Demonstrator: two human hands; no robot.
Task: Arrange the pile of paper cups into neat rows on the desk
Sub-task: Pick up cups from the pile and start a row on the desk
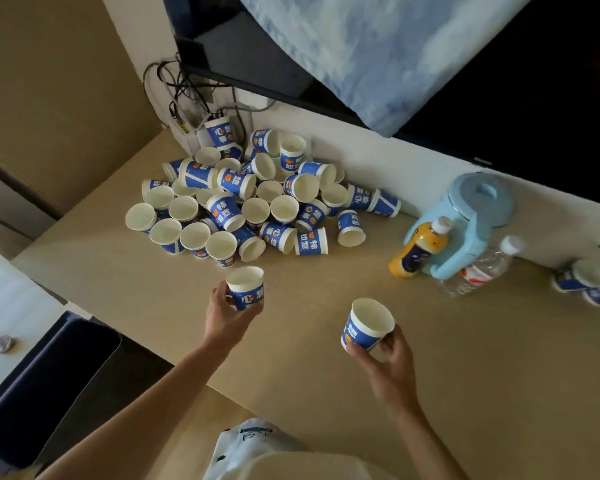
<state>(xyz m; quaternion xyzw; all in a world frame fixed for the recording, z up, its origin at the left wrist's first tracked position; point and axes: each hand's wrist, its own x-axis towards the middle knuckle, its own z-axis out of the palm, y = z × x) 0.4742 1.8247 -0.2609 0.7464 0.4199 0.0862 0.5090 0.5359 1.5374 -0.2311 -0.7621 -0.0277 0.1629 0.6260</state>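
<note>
A pile of several blue-and-white paper cups lies jumbled at the back of the beige desk, some upright, some on their sides. My left hand grips one upright cup just in front of the pile. Further right and closer to me, my right hand holds a second cup by its lower part, tilted slightly, above the desk's middle.
A light blue kettle, an orange drink bottle and a clear water bottle stand at the right. More cups lie at the far right edge. Cables hang behind the pile. A dark bin sits below the desk's left edge.
</note>
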